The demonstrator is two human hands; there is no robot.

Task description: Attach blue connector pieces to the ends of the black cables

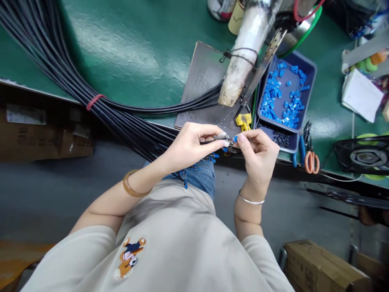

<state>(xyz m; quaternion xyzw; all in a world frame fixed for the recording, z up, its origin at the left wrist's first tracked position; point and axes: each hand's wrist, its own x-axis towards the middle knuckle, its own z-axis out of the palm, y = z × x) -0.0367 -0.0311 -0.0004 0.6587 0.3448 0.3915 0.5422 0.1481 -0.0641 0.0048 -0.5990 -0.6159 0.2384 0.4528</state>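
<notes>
My left hand [194, 144] pinches the end of a black cable between thumb and fingers, near the table's front edge. Close on its right, my right hand [257, 152] is closed on a small blue connector [235, 139] at the cable's tip. A thick bundle of black cables [121, 117], tied with a red band [95, 101], runs from the upper left to below my left hand. Several cable ends there carry blue connectors [212, 156]. Just beyond my fingertips is a yellow tool part [244, 121].
A blue-grey tray [311, 87] of loose blue connectors stands at the right, over another with small dark parts [281, 138]. Orange-handled scissors [312, 162] hang by the edge. A wrapped white tube [243, 52] slants above a dark board [200, 73]. A black fan [364, 156] is far right.
</notes>
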